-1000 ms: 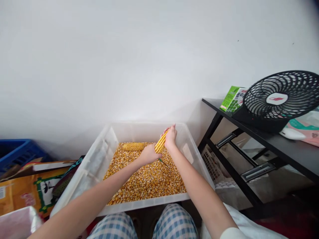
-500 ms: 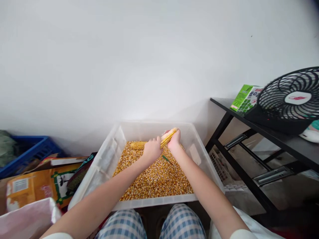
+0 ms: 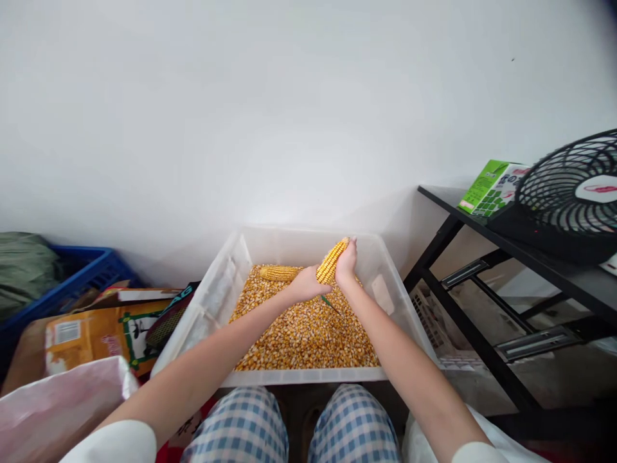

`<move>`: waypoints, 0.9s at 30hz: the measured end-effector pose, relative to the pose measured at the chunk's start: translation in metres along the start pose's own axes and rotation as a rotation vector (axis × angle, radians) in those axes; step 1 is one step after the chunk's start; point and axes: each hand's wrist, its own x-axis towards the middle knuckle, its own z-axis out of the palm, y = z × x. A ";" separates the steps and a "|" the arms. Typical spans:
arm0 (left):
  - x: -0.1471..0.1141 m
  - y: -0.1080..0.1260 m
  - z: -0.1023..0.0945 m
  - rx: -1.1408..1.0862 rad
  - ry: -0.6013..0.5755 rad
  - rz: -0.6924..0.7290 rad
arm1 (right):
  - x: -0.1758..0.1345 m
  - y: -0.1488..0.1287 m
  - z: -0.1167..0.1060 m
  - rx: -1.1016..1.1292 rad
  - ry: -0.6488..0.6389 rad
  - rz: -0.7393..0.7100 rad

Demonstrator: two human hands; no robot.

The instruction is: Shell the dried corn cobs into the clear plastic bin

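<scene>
A yellow corn cob (image 3: 331, 262), covered in kernels, is tilted up to the right above the bin. My right hand (image 3: 347, 262) is closed around its upper right side. At its lower end my left hand (image 3: 308, 284) grips it, fingers partly hidden behind the cob. A second corn cob (image 3: 278, 273) lies on the loose corn kernels (image 3: 308, 341), just beyond my left hand. A thin tool with a green part (image 3: 326, 300) rests on the kernels below the hands. All this is in a translucent plastic bin (image 3: 308, 377) in front of my knees.
Right of the bin stands a black table (image 3: 482, 230) with a fan (image 3: 578, 186) and a green box (image 3: 491, 188). To the left are a blue crate (image 3: 91, 263), an orange package (image 3: 91, 334) and a white sack (image 3: 72, 399). A white wall rises behind.
The held cob now stands more upright and shows a broader side. My left hand has turned and shifted to its lower end. The view has swung slightly left.
</scene>
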 end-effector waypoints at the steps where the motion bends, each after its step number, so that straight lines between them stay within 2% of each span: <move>1: 0.000 0.001 -0.002 -0.129 -0.070 0.003 | 0.000 -0.002 -0.001 0.023 0.011 -0.004; 3: -0.001 0.002 -0.004 -0.374 -0.168 0.005 | -0.002 -0.007 -0.001 0.105 -0.045 0.081; 4: -0.001 0.002 -0.005 -0.467 -0.191 0.009 | -0.004 -0.010 0.000 0.127 -0.118 0.152; 6: -0.001 0.002 -0.006 -0.548 -0.193 0.026 | -0.009 -0.014 0.003 0.161 -0.209 0.269; 7: -0.001 0.001 -0.006 -0.516 -0.161 0.031 | -0.010 -0.015 0.004 0.175 -0.198 0.298; 9: -0.001 0.001 -0.005 -0.296 -0.013 0.022 | -0.011 -0.016 0.005 0.200 -0.079 0.300; 12: -0.002 0.003 0.002 0.207 0.248 -0.014 | -0.008 -0.014 0.003 0.268 0.091 0.289; 13: -0.002 0.003 0.005 0.327 0.285 -0.027 | -0.007 -0.013 0.003 0.299 0.098 0.308; 15: -0.003 0.004 0.011 0.424 0.283 -0.047 | -0.008 -0.011 0.003 0.338 0.052 0.366; 17: -0.002 0.002 0.015 0.384 0.260 -0.039 | -0.010 -0.010 0.005 0.328 -0.014 0.406; 19: -0.001 -0.001 0.016 0.300 0.252 0.000 | -0.013 -0.009 0.007 0.295 -0.042 0.381; 24: 0.000 -0.006 0.010 0.041 0.229 0.081 | -0.013 -0.007 0.009 0.229 -0.049 0.240; 27: -0.001 -0.001 0.007 -0.203 0.143 0.103 | -0.008 -0.006 0.003 0.182 -0.025 0.116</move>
